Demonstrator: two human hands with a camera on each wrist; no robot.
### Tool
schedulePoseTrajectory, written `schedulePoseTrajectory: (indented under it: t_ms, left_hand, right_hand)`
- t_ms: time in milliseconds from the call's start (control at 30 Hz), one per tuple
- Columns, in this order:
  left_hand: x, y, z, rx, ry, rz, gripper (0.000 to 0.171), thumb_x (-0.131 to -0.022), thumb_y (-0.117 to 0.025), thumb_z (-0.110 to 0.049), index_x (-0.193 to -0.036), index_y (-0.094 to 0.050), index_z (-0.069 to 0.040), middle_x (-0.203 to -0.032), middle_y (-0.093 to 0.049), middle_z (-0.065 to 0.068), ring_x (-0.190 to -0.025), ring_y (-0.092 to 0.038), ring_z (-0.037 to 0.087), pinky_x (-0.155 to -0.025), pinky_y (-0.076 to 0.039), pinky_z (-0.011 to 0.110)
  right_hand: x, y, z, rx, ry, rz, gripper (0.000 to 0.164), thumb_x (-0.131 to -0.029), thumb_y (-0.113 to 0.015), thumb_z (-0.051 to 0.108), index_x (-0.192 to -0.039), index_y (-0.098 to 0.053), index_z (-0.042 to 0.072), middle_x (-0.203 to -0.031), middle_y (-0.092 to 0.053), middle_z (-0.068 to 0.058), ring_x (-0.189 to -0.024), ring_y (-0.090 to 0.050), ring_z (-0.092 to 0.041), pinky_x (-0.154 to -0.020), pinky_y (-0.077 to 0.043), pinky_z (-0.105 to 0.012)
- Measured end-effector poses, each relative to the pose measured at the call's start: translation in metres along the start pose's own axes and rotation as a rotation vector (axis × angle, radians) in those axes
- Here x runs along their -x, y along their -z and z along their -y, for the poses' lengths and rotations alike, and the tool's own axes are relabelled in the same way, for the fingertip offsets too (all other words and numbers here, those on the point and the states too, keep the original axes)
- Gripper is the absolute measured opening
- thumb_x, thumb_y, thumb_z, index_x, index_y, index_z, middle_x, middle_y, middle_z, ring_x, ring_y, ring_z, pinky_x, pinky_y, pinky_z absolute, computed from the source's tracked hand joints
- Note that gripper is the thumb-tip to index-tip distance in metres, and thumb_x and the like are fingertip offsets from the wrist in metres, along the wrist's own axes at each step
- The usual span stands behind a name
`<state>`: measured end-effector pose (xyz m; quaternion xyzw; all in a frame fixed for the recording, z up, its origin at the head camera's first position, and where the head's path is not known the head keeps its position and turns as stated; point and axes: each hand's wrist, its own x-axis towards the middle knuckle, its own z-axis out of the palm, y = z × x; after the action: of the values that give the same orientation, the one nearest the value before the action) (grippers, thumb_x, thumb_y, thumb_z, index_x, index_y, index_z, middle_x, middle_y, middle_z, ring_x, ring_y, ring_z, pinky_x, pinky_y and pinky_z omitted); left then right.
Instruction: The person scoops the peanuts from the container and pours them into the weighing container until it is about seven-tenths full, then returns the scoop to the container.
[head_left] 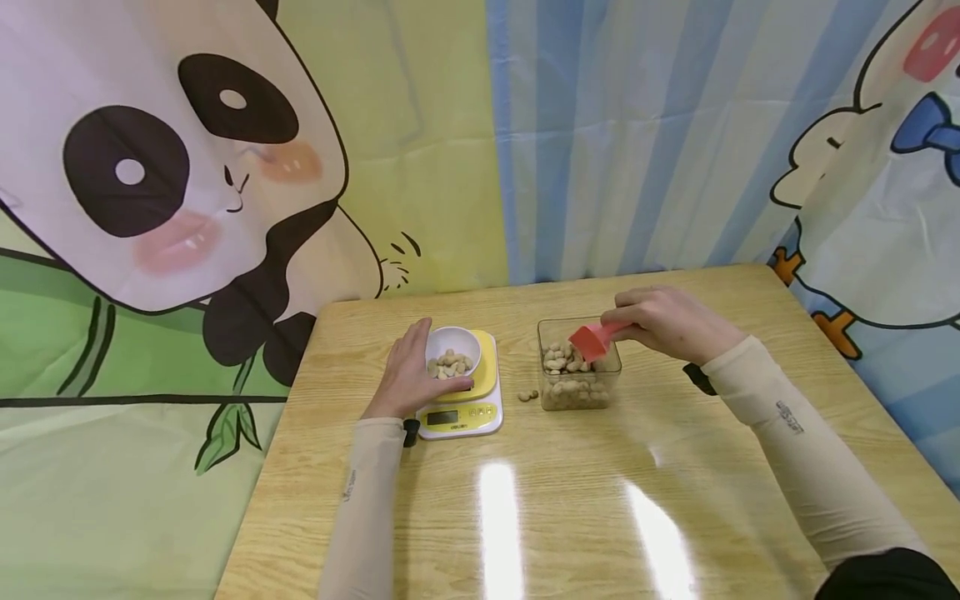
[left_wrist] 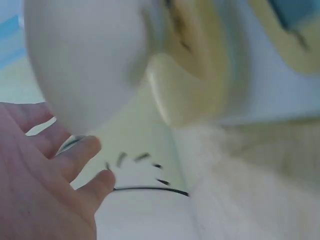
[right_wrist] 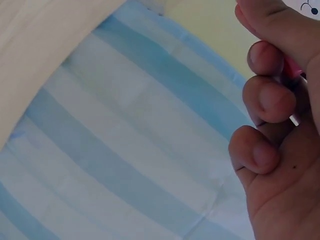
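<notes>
Head view: right fingers (head_left: 627,317) grip the scoop (head_left: 591,342); outstretched left fingers (head_left: 412,342) bracket the bowl (head_left: 454,339).

Head view forward-down, left-wrist close-up sharing its scale (head_left: 487,371), right-wrist close-up facing striped curtain (right_wrist: 135,135)

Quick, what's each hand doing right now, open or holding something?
Left hand: open, beside the white bowl; whether it touches it cannot be told.
Right hand: closed, holding the red scoop.
</notes>
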<state>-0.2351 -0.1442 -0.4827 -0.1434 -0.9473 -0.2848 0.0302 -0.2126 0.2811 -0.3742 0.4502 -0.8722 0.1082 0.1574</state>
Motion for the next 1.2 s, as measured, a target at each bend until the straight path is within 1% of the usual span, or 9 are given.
schedulePoseTrajectory:
  t_ms: [133,267,367,567,633,733,900,1067,1200]
  left_hand:
    - [-0.006,-0.001,-0.019,-0.063,-0.117,-0.010,0.139,-0.061,-0.069,-0.090,-0.164,-0.011,-0.018,-0.167,-0.019,0.007,-0.154,-0.014,0.028,-0.125,-0.007,0.046]
    - [-0.012,-0.009,-0.042,-0.103,-0.219,0.035,0.135,-0.066,-0.066,-0.088,-0.164,-0.009,-0.016,-0.168,-0.018,0.007,-0.155,-0.008,0.026,-0.125,-0.002,0.044]
    - [-0.015,-0.019,-0.056,-0.123,-0.270,0.079,0.133,-0.068,-0.068,-0.085,-0.164,-0.009,-0.014,-0.168,-0.019,0.006,-0.155,-0.007,0.024,-0.125,0.000,0.042]
    - [-0.022,-0.044,-0.082,-0.182,-0.336,0.144,0.132,-0.069,-0.068,-0.086,-0.164,-0.013,-0.012,-0.168,-0.021,0.006,-0.155,-0.009,0.021,-0.125,0.000,0.040]
    - [-0.026,-0.051,-0.090,-0.192,-0.351,0.155,0.133,-0.069,-0.066,-0.087,-0.164,-0.012,-0.013,-0.168,-0.021,0.005,-0.155,-0.010,0.020,-0.125,-0.001,0.040]
    - [-0.031,-0.059,-0.101,-0.163,-0.356,0.181,0.132,-0.069,-0.069,-0.085,-0.164,-0.010,-0.015,-0.168,-0.019,0.002,-0.155,-0.010,0.019,-0.125,-0.001,0.040]
    - [-0.037,-0.068,-0.109,-0.116,-0.338,0.199,0.130,-0.070,-0.070,-0.083,-0.164,-0.010,-0.017,-0.165,-0.028,-0.004,-0.154,-0.012,0.016,-0.125,-0.003,0.041]
    - [-0.040,-0.072,-0.111,-0.056,-0.324,0.183,0.125,-0.071,-0.073,-0.079,-0.163,-0.013,-0.019,-0.153,-0.044,-0.007,-0.148,-0.030,0.014,-0.125,-0.006,0.042]
    - [-0.042,-0.075,-0.111,-0.015,-0.325,0.185,0.120,-0.070,-0.075,-0.077,-0.161,-0.019,-0.021,-0.147,-0.050,-0.005,-0.141,-0.041,0.014,-0.125,-0.008,0.043]
  right_hand:
    - [0.000,-0.004,-0.005,0.000,0.006,-0.007,0.022,-0.082,-0.084,0.009,-0.103,-0.078,0.013,-0.085,-0.062,0.003,-0.069,-0.054,-0.009,-0.060,-0.051,-0.032]
    - [0.003,-0.007,-0.008,0.011,0.003,-0.024,0.024,-0.081,-0.085,0.009,-0.103,-0.078,0.013,-0.087,-0.064,0.002,-0.071,-0.058,-0.010,-0.062,-0.053,-0.034]
    - [0.004,-0.009,-0.009,0.008,-0.003,-0.025,0.024,-0.081,-0.085,0.009,-0.103,-0.078,0.014,-0.086,-0.063,0.002,-0.069,-0.056,-0.010,-0.061,-0.052,-0.033]
    - [0.002,-0.011,-0.007,-0.035,-0.010,0.017,0.021,-0.083,-0.082,0.007,-0.102,-0.078,0.014,-0.082,-0.056,0.005,-0.067,-0.049,-0.006,-0.058,-0.048,-0.029]
    - [0.001,-0.011,-0.007,-0.057,-0.011,0.031,0.019,-0.084,-0.081,0.005,-0.101,-0.077,0.013,-0.081,-0.056,0.004,-0.067,-0.049,-0.007,-0.059,-0.048,-0.029]
    - [-0.001,-0.012,-0.009,-0.099,-0.024,0.065,0.018,-0.085,-0.080,0.004,-0.101,-0.077,0.012,-0.081,-0.057,0.004,-0.068,-0.051,-0.006,-0.059,-0.050,-0.029]
    - [0.000,-0.014,-0.012,-0.175,-0.070,0.130,0.020,-0.088,-0.078,0.005,-0.108,-0.078,0.010,-0.091,-0.065,0.002,-0.075,-0.060,-0.006,-0.064,-0.055,-0.028]
    - [-0.002,-0.016,-0.014,-0.212,-0.079,0.142,0.021,-0.089,-0.077,0.005,-0.109,-0.077,0.008,-0.095,-0.068,-0.001,-0.080,-0.064,-0.008,-0.066,-0.057,-0.029]
    - [-0.002,-0.015,-0.016,-0.219,-0.087,0.152,0.019,-0.089,-0.078,0.006,-0.108,-0.078,0.009,-0.093,-0.068,0.002,-0.078,-0.062,-0.006,-0.065,-0.056,-0.028]
